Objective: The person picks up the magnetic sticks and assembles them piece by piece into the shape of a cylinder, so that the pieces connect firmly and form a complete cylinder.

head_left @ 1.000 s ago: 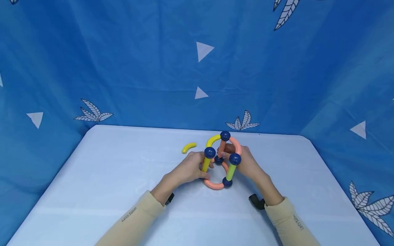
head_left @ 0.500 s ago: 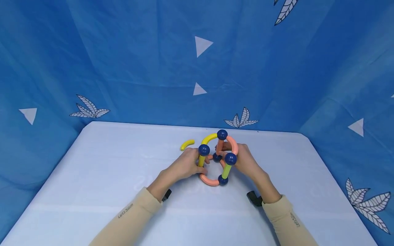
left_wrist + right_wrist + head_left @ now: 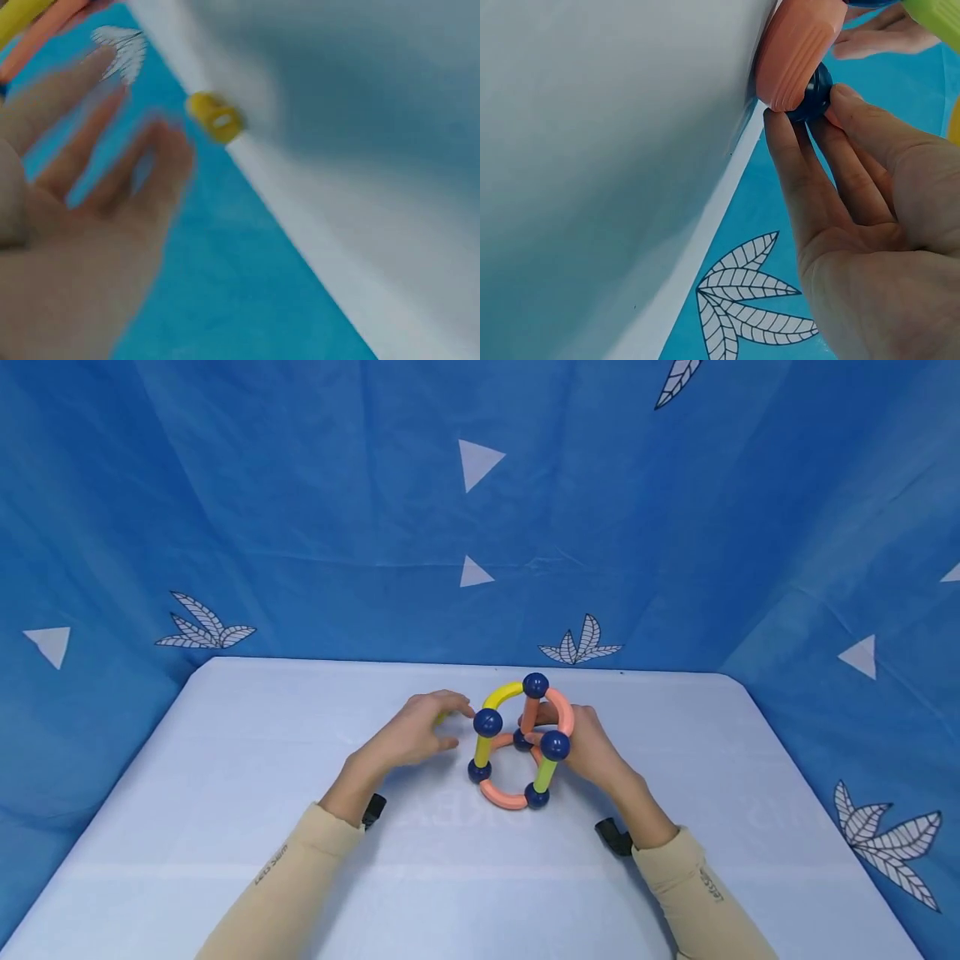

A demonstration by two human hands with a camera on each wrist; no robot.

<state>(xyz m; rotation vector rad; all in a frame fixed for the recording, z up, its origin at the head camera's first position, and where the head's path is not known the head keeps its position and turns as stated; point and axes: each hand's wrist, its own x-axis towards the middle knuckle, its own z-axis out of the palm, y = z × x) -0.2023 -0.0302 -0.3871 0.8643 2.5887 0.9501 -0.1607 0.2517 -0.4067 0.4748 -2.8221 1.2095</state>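
A frame of magnetic sticks and balls (image 3: pixel 504 802) stands on the table, with blue balls joining curved and upright sticks in orange, yellow and green. My right hand (image 3: pixel 588 747) holds it at the far right side, by the orange upright stick (image 3: pixel 530 717). Close up in the right wrist view, thumb and fingertips pinch around a blue ball (image 3: pixel 816 94) there. To the left of the frame, my left hand (image 3: pixel 408 727) has its fingers spread and holds nothing. A loose yellow curved stick (image 3: pixel 216 118) lies just beyond those fingers, mostly hidden by the hand in the head view.
The white table (image 3: pixel 247 793) stretches out on both sides of the arms. Behind its far edge hangs a blue cloth (image 3: pixel 360 527) with white leaves and triangles. Dark wrist-worn devices show beside both wrists, including the right one (image 3: pixel 613 837).
My left hand has let go of the frame's yellow upright stick and moved left and away, over the loose yellow curved stick. The right hand keeps its hold on the frame.
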